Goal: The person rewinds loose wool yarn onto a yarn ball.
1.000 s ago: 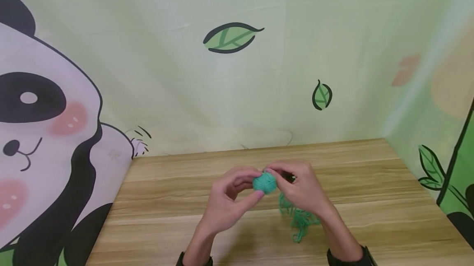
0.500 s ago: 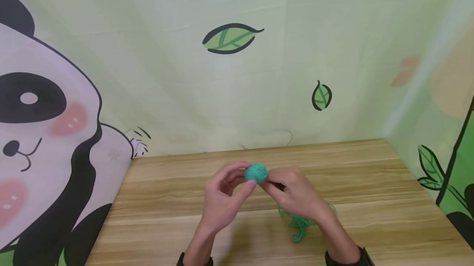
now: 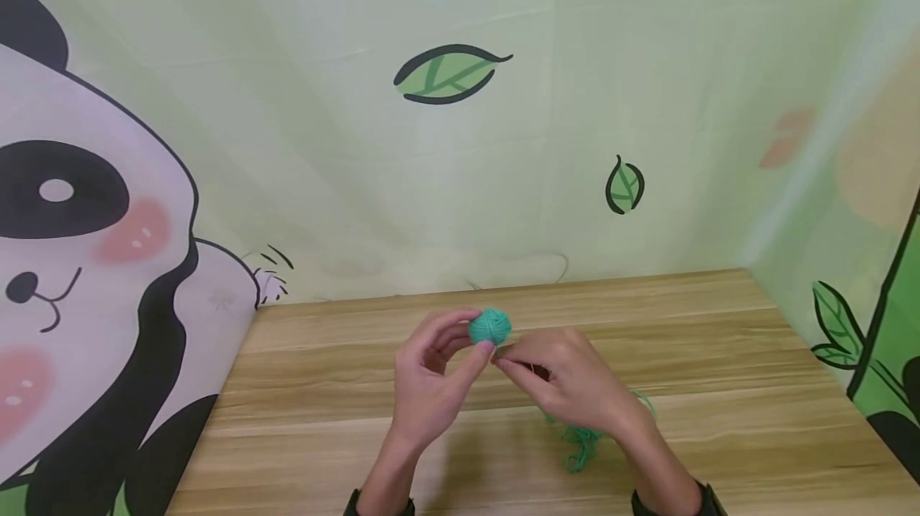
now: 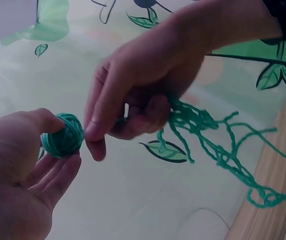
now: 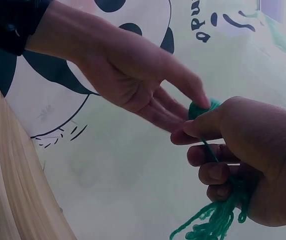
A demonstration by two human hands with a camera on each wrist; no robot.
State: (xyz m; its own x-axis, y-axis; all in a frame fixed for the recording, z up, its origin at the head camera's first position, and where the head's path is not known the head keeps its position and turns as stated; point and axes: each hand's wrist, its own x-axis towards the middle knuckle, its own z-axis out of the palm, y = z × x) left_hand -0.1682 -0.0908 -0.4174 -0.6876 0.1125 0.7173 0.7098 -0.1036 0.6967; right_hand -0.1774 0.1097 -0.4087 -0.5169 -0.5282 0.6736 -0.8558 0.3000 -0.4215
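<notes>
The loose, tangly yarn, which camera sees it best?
The left wrist view: the loose yarn spreads into clear strands there, though the right edge cuts it. The head view shows a small, partly hidden clump; the right wrist view, a bunch cut at the bottom.

Left fingers (image 3: 444,324) pinch a yarn ball (image 3: 490,327) — teal, round.

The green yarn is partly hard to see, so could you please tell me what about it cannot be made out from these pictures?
Right wrist view: much of the yarn ball, hidden behind the right hand.
Left wrist view: the rest of the loose yarn, cut off by the right edge.
Left wrist view: the yarn's path inside the right hand, hidden by its curled fingers.
Head view: part of the loose yarn, covered by the right hand and wrist.
</notes>
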